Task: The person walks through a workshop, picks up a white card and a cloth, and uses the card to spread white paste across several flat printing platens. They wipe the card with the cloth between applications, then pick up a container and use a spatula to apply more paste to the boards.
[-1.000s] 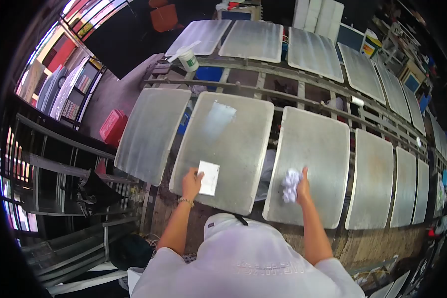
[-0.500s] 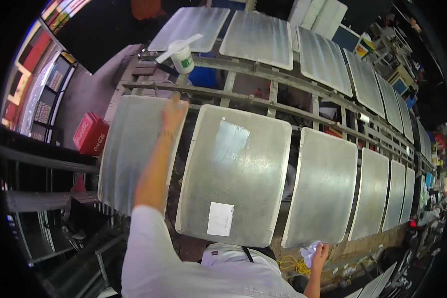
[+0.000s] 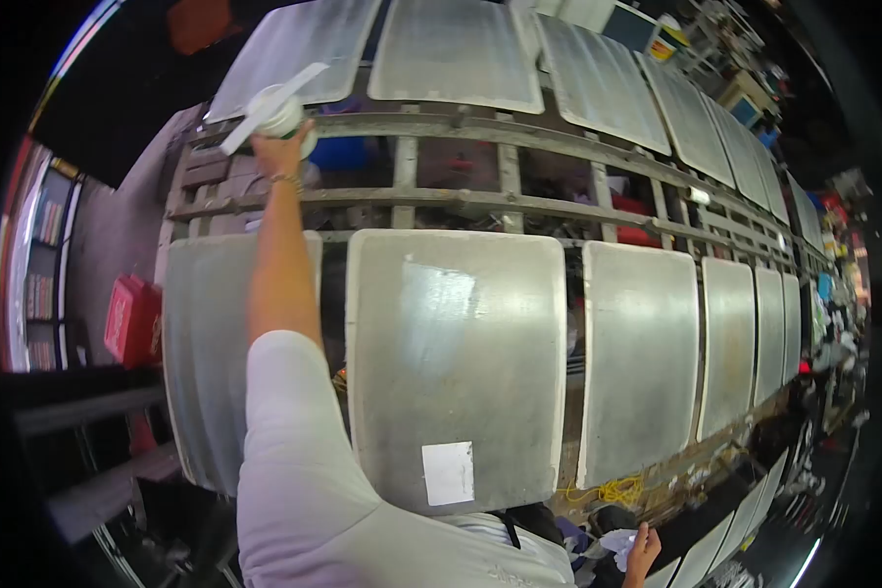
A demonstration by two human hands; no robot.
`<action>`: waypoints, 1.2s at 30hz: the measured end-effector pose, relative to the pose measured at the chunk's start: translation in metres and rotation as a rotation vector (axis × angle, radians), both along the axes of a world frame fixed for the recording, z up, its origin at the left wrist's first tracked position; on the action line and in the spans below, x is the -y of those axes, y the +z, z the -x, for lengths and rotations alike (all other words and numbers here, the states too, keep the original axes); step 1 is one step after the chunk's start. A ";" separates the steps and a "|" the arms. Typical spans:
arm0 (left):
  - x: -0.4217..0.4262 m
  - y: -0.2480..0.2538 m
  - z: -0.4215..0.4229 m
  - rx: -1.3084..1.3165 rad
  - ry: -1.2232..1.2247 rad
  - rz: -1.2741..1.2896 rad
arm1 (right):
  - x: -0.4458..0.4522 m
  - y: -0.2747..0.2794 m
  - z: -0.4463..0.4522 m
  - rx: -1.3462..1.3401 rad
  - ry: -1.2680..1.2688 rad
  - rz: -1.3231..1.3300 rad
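My left hand (image 3: 282, 154) is wrapped round the near side of a white tub (image 3: 277, 111) on the wooden rack. A flat pale stick (image 3: 274, 108) lies across the tub's top. Low on the right, my right hand (image 3: 643, 551) holds a crumpled white cloth (image 3: 618, 542). A white square sheet (image 3: 448, 473) lies near the front edge of a grey panel (image 3: 461, 382). Towards the back of that panel is a pale, shiny wet-looking patch (image 3: 435, 304).
More grey panels (image 3: 641, 363) stand in rows on the wooden rack (image 3: 451, 204). A red box (image 3: 133, 321) is on the floor at the left. Yellow cord (image 3: 612, 488) lies beyond the panels' front edge, and metal frames (image 3: 88, 407) stand at the lower left.
My left hand has left the white sheet and reached forward to the tub. My right hand has moved down and away from the panels with the cloth. The view has shifted and turned.
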State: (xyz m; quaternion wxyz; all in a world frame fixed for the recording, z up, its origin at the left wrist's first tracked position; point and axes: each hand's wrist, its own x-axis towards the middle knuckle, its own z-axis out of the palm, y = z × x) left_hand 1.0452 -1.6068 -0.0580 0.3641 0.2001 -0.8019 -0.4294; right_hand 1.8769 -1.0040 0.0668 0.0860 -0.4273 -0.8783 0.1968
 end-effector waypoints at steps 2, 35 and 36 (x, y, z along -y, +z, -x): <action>0.006 0.000 0.005 -0.001 -0.033 0.141 | 0.005 0.015 -0.006 0.091 -0.047 0.000; -0.548 0.078 -0.449 0.578 -1.213 -0.033 | -0.142 -0.072 0.287 -0.352 0.447 0.847; -0.551 0.077 -0.453 0.546 -1.205 -0.004 | -0.147 -0.075 0.286 -0.357 0.446 0.900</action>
